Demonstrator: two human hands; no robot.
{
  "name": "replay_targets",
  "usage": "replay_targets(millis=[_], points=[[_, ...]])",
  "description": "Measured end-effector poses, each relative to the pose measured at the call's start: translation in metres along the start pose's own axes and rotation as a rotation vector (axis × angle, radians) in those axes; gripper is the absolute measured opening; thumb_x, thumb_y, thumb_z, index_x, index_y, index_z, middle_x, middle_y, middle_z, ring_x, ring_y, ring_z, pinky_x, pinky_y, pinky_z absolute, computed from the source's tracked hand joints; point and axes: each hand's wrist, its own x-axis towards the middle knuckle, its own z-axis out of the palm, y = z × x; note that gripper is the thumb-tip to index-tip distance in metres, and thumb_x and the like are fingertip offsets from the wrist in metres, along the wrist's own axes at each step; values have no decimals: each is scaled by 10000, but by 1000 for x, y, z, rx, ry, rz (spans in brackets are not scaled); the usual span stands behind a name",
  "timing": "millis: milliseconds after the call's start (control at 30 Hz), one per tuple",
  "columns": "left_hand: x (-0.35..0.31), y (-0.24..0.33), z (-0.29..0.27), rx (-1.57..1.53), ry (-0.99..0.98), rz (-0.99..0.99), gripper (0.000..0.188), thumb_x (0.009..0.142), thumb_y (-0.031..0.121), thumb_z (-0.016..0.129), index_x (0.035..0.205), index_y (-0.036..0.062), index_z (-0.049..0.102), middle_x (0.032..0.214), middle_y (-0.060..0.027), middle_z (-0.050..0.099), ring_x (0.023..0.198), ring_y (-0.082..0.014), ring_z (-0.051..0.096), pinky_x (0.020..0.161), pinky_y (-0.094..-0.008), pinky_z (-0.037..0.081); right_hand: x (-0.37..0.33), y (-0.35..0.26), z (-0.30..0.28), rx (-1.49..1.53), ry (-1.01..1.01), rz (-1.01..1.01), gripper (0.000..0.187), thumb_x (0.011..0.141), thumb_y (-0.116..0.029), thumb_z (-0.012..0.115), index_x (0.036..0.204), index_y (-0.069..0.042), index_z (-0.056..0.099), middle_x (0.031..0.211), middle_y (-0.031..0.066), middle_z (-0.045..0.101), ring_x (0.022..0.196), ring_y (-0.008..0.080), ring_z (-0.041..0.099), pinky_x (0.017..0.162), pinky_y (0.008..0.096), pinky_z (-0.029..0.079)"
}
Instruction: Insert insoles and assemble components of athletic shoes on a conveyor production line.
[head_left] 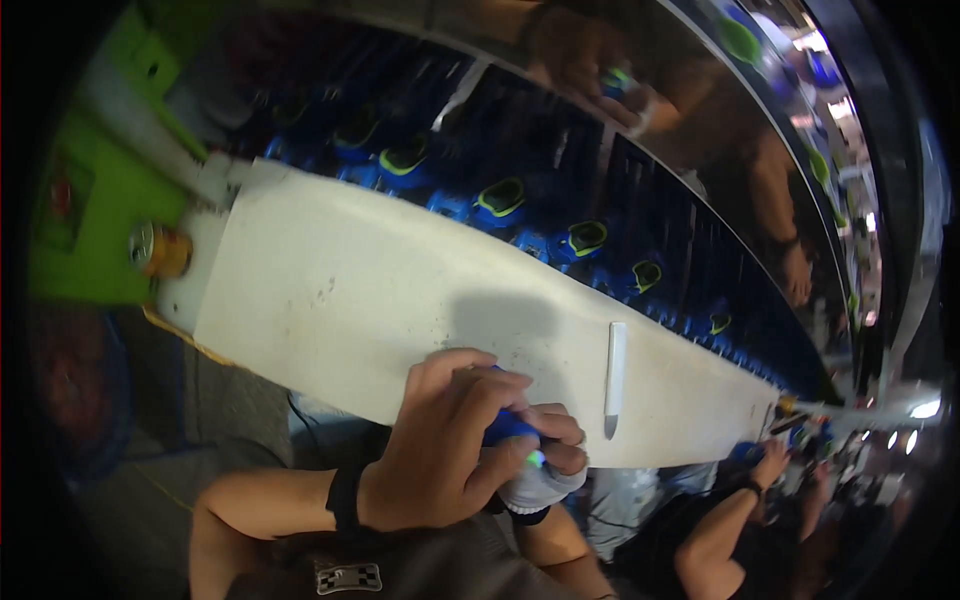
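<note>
Above the near edge of the white worktop, both my hands are closed on a small blue piece with a bright green part (510,428); its exact kind is hidden by my fingers. My left hand (435,440) wraps over it from the left, thumb along its near side. My right hand (558,445), with a grey covering over its lower part, grips it from the right. A slim knife with a white handle (616,365) lies on the worktop to the right of my hands, its grey blade toward me.
The white worktop (330,290) runs along a dark line carrying several blue, shoe-like pieces with lime-green rims (502,197). A yellow can (160,250) stands at the left beside a green frame (95,215). At the right, another person's hand (770,465) reaches toward blue items.
</note>
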Motion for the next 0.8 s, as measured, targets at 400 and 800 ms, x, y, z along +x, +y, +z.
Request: replay_targets(millis=[400,800], points=[[17,1,-17,16,-112,76,146,945,110,552,1062,22,548,982,-168,559,898,-335,537,794,-388,436,18,-18,19,72,-152,-16,378,744,-113,833,1054,-116,616,1058,73,624,851,284,623,647,359,535],[-1,-43,-22,-97,273,225,347,997,245,548,740,29,458,642,-96,582,547,-161,498,509,-294,364,30,-34,32,116,-111,110,307,613,-101,862,715,-60,575,981,81,573,831,279,560,702,378,485]])
